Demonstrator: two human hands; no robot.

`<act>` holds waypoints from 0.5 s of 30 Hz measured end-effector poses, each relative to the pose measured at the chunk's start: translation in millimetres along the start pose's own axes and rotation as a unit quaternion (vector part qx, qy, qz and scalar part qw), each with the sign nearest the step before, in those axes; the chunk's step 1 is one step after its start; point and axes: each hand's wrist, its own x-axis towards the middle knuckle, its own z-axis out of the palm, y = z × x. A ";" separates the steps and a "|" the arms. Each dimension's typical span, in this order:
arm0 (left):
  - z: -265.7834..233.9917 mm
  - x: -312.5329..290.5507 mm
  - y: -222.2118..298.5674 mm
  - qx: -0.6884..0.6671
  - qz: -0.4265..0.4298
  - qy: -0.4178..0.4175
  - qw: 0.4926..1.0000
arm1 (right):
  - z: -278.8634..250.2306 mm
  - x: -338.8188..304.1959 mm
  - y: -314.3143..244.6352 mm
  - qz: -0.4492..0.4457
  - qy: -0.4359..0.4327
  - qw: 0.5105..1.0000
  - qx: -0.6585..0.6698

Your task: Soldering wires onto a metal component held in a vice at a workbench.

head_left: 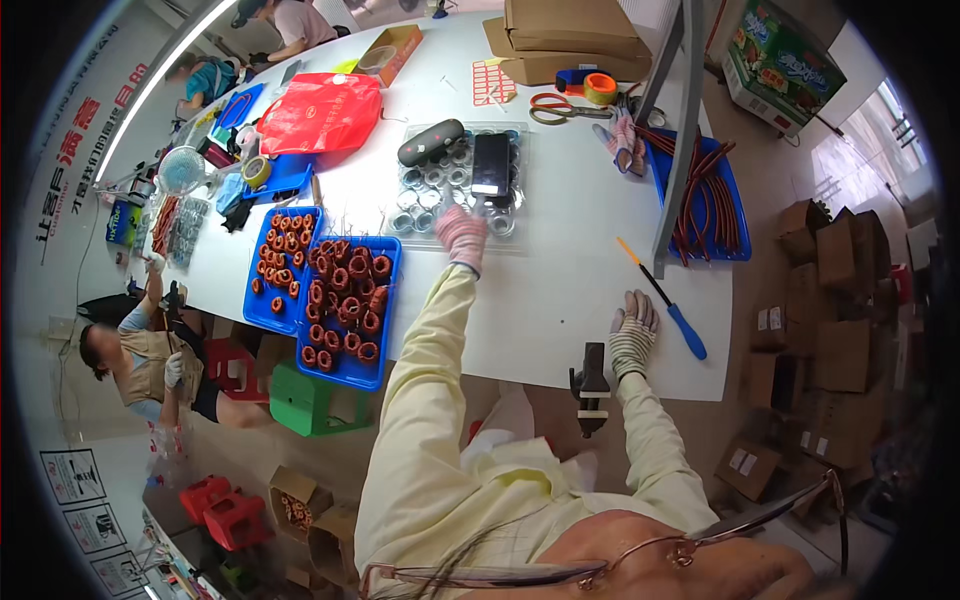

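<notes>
My left hand [462,236], in a pink-striped glove, reaches over the near edge of a clear plastic tray [409,181] with its fingers stretched out and apart. Round silvery ring-shaped parts [404,221] fill the tray's cups. Across the tray lie a black phone [491,165] and a dark oblong case [431,143]; the phone is just beyond my left fingertips. My right hand [634,330], in a grey-striped glove, rests flat on the white table [530,320] with its fingers extended. Beside it are a black bench clamp [592,385] at the table edge and a blue-handled screwdriver [684,328].
Blue trays [392,310] of copper-wound coils stand left of my left arm. Another blue tray [742,235] holds brown rods behind a grey metal post [677,150]. Scissors [560,108], orange tape [600,88] and a red bag [322,112] lie farther back. A co-worker [150,365] sits left.
</notes>
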 end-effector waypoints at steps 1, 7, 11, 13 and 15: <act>8.6 -6.9 4.2 0.009 0.042 0.047 0.998 | -0.6 -10.6 1.7 0.002 0.000 1.000 0.005; 21.0 53.1 75.6 0.010 -0.009 -0.023 1.000 | -7.0 19.9 -10.8 0.028 -0.027 0.999 -0.007; 42.9 83.8 79.3 -0.002 -0.015 0.037 0.999 | -9.5 23.5 -14.3 0.025 -0.039 0.999 -0.005; 43.0 91.6 87.7 0.012 -0.047 0.002 0.999 | -9.7 24.1 -14.9 0.029 -0.043 0.999 -0.010; 49.5 95.8 90.2 0.028 -0.042 0.023 0.998 | -10.0 24.4 -15.8 0.034 -0.048 0.998 -0.014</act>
